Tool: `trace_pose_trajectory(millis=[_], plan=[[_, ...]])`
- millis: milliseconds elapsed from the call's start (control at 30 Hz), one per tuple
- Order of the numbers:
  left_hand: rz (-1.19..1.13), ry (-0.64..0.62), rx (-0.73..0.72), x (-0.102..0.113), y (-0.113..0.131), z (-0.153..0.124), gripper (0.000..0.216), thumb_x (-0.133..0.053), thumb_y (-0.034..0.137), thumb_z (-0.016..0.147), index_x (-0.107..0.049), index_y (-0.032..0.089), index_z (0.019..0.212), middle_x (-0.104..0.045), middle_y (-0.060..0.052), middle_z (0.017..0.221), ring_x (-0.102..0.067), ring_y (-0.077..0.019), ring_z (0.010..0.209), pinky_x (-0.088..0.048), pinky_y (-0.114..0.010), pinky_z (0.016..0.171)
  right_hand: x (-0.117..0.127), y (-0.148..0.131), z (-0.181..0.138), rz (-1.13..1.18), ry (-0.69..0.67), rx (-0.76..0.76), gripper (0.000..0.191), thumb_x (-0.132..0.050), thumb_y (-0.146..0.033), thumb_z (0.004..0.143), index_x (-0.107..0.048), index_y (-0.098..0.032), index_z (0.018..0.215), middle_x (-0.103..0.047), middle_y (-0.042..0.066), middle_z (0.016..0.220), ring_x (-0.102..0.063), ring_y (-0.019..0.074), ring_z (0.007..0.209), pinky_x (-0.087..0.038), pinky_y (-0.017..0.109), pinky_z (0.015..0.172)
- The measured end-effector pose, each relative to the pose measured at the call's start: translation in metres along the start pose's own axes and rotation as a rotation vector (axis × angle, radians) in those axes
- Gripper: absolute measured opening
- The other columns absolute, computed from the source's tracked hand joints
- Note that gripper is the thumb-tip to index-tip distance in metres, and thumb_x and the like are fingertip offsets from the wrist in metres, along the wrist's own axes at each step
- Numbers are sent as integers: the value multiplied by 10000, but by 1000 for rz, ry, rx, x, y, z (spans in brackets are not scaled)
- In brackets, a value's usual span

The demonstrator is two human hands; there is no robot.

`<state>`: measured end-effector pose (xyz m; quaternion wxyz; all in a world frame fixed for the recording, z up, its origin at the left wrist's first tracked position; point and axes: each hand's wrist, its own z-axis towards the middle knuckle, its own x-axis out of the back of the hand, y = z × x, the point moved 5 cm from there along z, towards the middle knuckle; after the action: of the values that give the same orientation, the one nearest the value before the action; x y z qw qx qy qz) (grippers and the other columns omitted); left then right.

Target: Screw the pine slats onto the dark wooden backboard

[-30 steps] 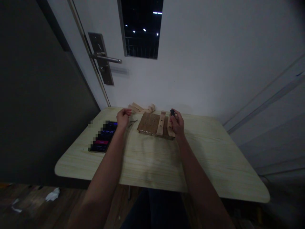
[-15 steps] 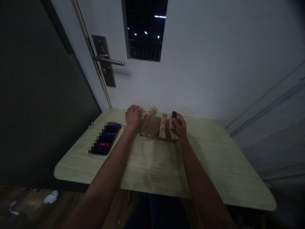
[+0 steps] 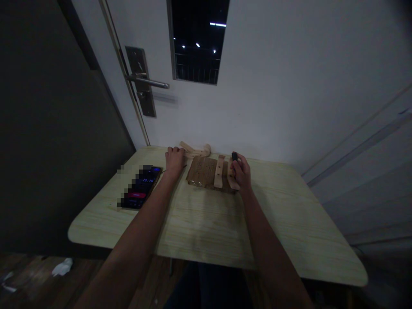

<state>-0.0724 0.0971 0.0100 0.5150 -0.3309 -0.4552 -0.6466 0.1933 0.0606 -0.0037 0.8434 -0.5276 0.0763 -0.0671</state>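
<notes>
My left hand (image 3: 174, 159) rests on the table with its fingers curled down, just left of a loose pale strip (image 3: 195, 152) bunched near the wall. Whatever lies under those fingers is hidden; a thin dark piece shows on both sides of the wrist. A brown block (image 3: 202, 171) with a shiny, clear-looking covering lies in front of me. Across its right part run two pale strips, one a holed strip (image 3: 219, 171). My right hand (image 3: 242, 172) is closed round a short black-ended tool (image 3: 234, 157), held upright over the right-hand strip; its lower end is hidden.
A phone (image 3: 141, 189) with a lit screen lies left of my left forearm. The pale wooden table (image 3: 206, 227) has rounded front corners. Behind it stand a white wall and door with a metal handle (image 3: 151, 83). White crumpled scrap (image 3: 62, 267) lies on the floor.
My left hand has moved a little left, away from the block and the loose pale strip. The right hand stays at the block's right side with the black-ended tool.
</notes>
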Motion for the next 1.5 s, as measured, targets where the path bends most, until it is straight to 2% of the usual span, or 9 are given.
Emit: trace_pose_trajectory(millis=[133, 300, 667, 833, 967, 1067, 1200, 1367, 1500], plan=[[-2, 7, -91, 2, 0, 2, 345, -437, 146, 899, -682, 215, 1132, -608, -165, 1178, -464, -350, 1141, -405, -475, 931, 0, 0, 1, -6, -2, 14, 438, -597, -524, 788, -568, -217, 1098, -478, -55, 621, -377, 68, 479, -305, 208, 436], [-50, 25, -204, 10, 5, 5, 396, -381, 92, 888, -678, 161, 1142, -620, -146, 1166, -537, -274, 1059, -418, -384, 956, 0, 1, 2, -2, 9, 38, 420, -597, -517, 794, -576, -217, 1088, -488, -53, 622, -401, 71, 494, -313, 206, 449], [-292, 165, -341, 53, 32, 2, 247, -461, 163, 895, -672, 174, 1021, -630, -98, 1009, -577, -223, 982, -457, -330, 890, 0, 2, 1, 7, -7, 32, 448, -591, -534, 789, -568, -201, 1087, -483, -58, 616, -374, 61, 477, -284, 204, 439], [-361, -33, -531, 56, 48, -7, 202, -560, 72, 765, -687, 167, 890, -627, -56, 887, -593, -189, 863, -466, -297, 811, -1, 5, 2, 37, -8, 11, 480, -606, -543, 766, -563, -188, 1086, -486, -54, 616, -410, 73, 498, -311, 209, 453], [-518, -170, -573, 54, 56, -14, 193, -599, 23, 674, -682, 162, 780, -660, -38, 868, -611, -174, 853, -465, -297, 805, -1, 7, 1, 62, -8, 2, 486, -616, -539, 767, -567, -187, 1097, -505, -58, 615, -396, 64, 470, -308, 208, 445], [-684, -316, -571, 55, 62, -19, 152, -715, 131, 661, -679, 160, 806, -688, -50, 1038, -613, -188, 986, -447, -333, 907, 0, 8, 1, 42, -4, 9, 471, -611, -529, 775, -573, -190, 1099, -496, -62, 606, -408, 65, 478, -327, 208, 457], [-705, -576, -524, 53, 69, -28, 274, -794, 334, 648, -688, 159, 831, -697, -16, 848, -624, -171, 834, -464, -308, 806, -1, 10, 2, 37, -7, 21, 448, -609, -519, 784, -577, -203, 1100, -516, -47, 637, -446, 77, 518, -361, 215, 490], [-801, -885, -592, 56, 78, -42, 484, -842, 300, 574, -683, 222, 1025, -707, -11, 972, -639, -180, 915, -480, -286, 815, -1, 10, 2, 29, -10, 32, 434, -602, -524, 795, -568, -214, 1096, -505, -45, 634, -432, 81, 513, -353, 216, 486], [-853, -912, -507, 49, 77, -38, 449, -770, 354, 682, -659, 210, 1093, -705, -42, 1059, -641, -196, 980, -487, -314, 864, 0, 9, 1, 35, -9, 13, 437, -609, -519, 790, -563, -212, 1097, -495, -57, 617, -398, 69, 485, -320, 204, 458]])
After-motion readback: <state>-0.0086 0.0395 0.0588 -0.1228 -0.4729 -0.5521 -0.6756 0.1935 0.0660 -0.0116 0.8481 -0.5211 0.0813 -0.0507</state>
